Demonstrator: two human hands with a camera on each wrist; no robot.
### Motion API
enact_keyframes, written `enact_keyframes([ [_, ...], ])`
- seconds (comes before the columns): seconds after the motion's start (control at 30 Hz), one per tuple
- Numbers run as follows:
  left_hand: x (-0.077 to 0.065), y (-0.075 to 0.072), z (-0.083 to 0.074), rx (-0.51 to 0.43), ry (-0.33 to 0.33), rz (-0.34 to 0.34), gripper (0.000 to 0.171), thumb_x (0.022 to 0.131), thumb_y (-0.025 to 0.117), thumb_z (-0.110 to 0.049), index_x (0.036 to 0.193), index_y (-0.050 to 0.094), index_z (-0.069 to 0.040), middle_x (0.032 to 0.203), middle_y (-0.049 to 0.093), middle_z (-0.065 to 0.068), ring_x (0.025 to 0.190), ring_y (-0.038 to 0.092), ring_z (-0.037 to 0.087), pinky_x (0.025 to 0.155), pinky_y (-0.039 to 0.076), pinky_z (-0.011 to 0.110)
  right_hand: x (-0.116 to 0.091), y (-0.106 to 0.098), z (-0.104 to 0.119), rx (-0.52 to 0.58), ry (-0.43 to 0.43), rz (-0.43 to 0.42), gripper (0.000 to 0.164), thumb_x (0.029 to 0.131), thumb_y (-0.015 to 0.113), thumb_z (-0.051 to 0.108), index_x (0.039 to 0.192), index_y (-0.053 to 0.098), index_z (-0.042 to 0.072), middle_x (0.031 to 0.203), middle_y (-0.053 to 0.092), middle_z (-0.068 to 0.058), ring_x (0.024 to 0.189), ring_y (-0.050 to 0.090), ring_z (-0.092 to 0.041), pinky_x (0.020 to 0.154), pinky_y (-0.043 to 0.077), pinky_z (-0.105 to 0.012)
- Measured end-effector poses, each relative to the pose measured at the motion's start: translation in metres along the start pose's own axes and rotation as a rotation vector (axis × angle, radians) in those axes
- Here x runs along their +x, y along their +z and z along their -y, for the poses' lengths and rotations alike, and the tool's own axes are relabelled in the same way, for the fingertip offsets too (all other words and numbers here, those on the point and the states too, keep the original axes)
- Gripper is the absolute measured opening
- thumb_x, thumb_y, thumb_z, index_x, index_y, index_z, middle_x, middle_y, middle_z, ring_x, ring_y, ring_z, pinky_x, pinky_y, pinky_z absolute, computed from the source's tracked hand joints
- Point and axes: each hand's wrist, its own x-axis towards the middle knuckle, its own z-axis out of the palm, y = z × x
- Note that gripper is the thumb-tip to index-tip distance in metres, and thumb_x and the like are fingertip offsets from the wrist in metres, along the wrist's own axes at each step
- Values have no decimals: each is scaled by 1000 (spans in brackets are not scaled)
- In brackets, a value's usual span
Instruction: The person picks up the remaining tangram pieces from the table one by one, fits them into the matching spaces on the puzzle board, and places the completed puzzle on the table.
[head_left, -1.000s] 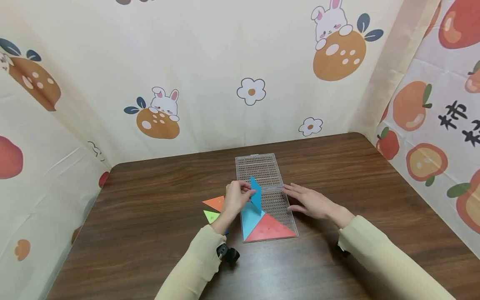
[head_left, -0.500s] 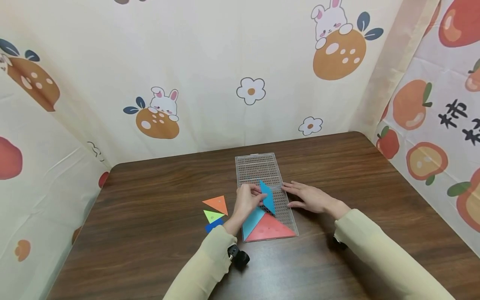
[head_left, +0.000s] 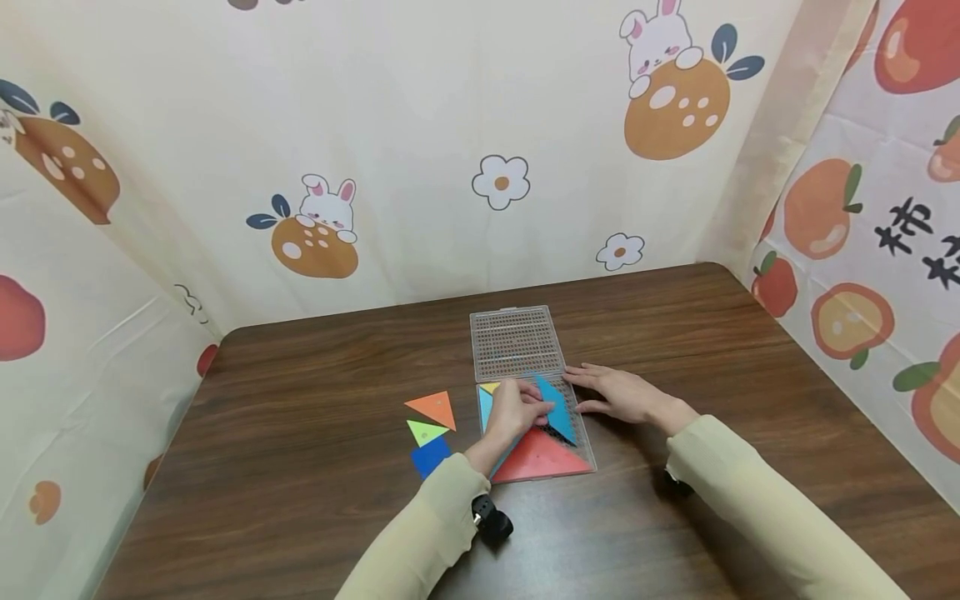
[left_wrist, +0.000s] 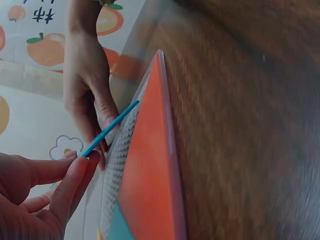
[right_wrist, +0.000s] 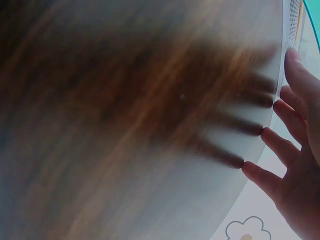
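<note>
My left hand (head_left: 517, 408) pinches a blue parallelogram tangram piece (head_left: 557, 411) between thumb and fingers, tilted over the near half of a clear plastic case (head_left: 566, 387). Seen from the left wrist, that piece (left_wrist: 111, 127) is nearly edge-on. In the case lie a large red triangle (head_left: 542, 458) and a light blue triangle (head_left: 485, 404) partly hidden by my left hand. A bit of yellow (head_left: 490, 387) shows beyond it. My right hand (head_left: 622, 394) rests with extended fingers at the case's right edge; its fingertips (right_wrist: 264, 131) touch the table in the right wrist view.
Left of the case lie an orange triangle (head_left: 437, 408), a lime green triangle (head_left: 426, 432) and a dark blue square (head_left: 431, 456). The case's other half (head_left: 516, 342) lies unfolded toward the back of the wooden table (head_left: 315, 450). Printed curtains (head_left: 420, 125) surround the table.
My left hand has moved right and slightly nearer with the blue parallelogram, from over the light blue triangle toward the case's right side. The dark blue square is now uncovered. My right hand stays put.
</note>
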Motion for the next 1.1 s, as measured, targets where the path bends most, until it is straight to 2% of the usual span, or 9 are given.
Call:
enact_keyframes([
  [0.13, 0, 6, 1, -13, -29, 4, 17, 73, 70, -1, 85, 61, 8, 67, 65, 11, 54, 63, 18, 51, 51, 26, 1, 0, -1, 20, 13, 17, 52, 85, 59, 31, 126, 48, 2, 130, 44, -16, 118, 38, -38, 88, 36, -51],
  [0.37, 1, 9, 4, 2, -41, 31, 19, 73, 70, -2, 86, 61, 8, 68, 65, 11, 54, 63, 18, 51, 51, 27, 2, -2, 0, 36, 48, 56, 53, 85, 58, 31, 129, 46, 4, 133, 41, -13, 122, 35, -35, 92, 34, -49],
  [0.57, 1, 9, 6, -19, -99, 51, 20, 73, 70, -3, 88, 61, 7, 68, 65, 11, 55, 64, 20, 52, 51, 27, 2, -2, 0, 49, 67, 66, 52, 86, 58, 30, 129, 46, 5, 134, 41, -12, 122, 34, -34, 92, 34, -48],
  [0.87, 0, 17, 7, 1, -112, 67, 16, 73, 70, -2, 85, 61, 6, 64, 64, 10, 53, 63, 18, 49, 50, 26, 2, -2, 1, 59, 22, 27, 50, 86, 58, 29, 127, 47, 2, 131, 42, -16, 120, 36, -38, 90, 35, -51],
  [1.0, -1, 18, 8, 35, -105, 68, 16, 73, 71, -4, 83, 62, 5, 62, 64, 8, 52, 63, 17, 49, 49, 25, 1, -1, 1, 26, -3, -5, 48, 87, 56, 29, 125, 49, 1, 129, 45, -18, 116, 39, -40, 87, 37, -51],
  [1.1, -1, 18, 8, 59, -106, 69, 16, 73, 71, -5, 82, 62, 4, 60, 63, 7, 52, 62, 16, 48, 49, 24, 1, -1, 2, 22, 9, 5, 47, 87, 57, 26, 126, 48, 1, 130, 44, -17, 117, 38, -39, 88, 37, -51],
])
